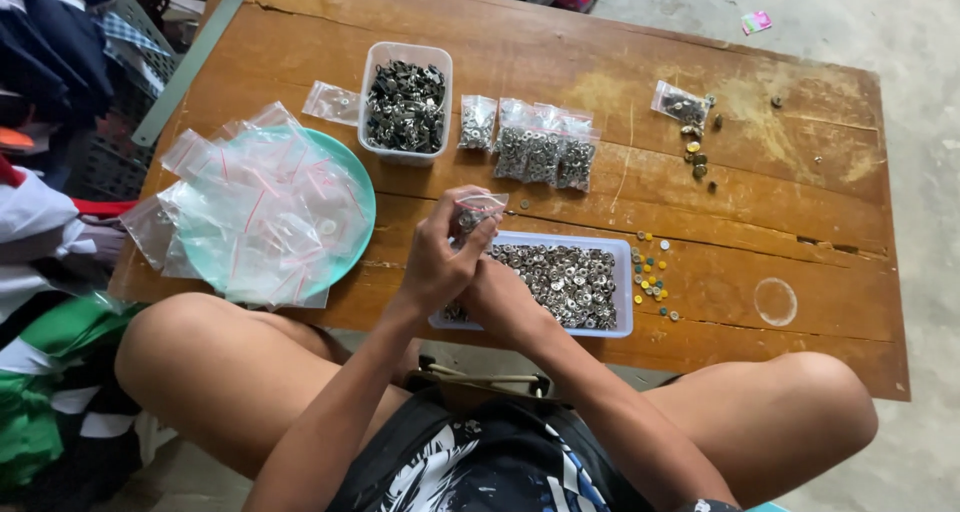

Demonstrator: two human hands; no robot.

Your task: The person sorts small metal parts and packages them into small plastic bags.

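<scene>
— So, what is lying around you on that wooden table [700, 272]?

— Well, I am sitting at its near edge with my knees up on either side. On the left a teal plate [358, 187] is holding a loose heap of empty clear zip bags [262, 212]. Far from me, a clear tub [405, 102] is standing full of dark metal pieces, and just to its right a row of filled bags [530, 142] is lying flat. Further right, one more small bag [679, 103] is resting with a few loose dark studs spilling beside it. Right of my tray, some small yellow and green caps [650, 275] are scattered.

— And what is sitting under your hands?

— A shallow clear tray [622, 282] of silver rings is lying just beyond my wrists; my forearms are covering its left end.

— Where is the bag you are working on?

— I am holding the small bag [478, 210] up above the tray's far left corner. My left hand [440, 257] is closed around it, fingers pinching its top. My right hand [497, 290] is tucked just behind and under the left, touching it; I cannot tell whether it is gripping anything.
</scene>
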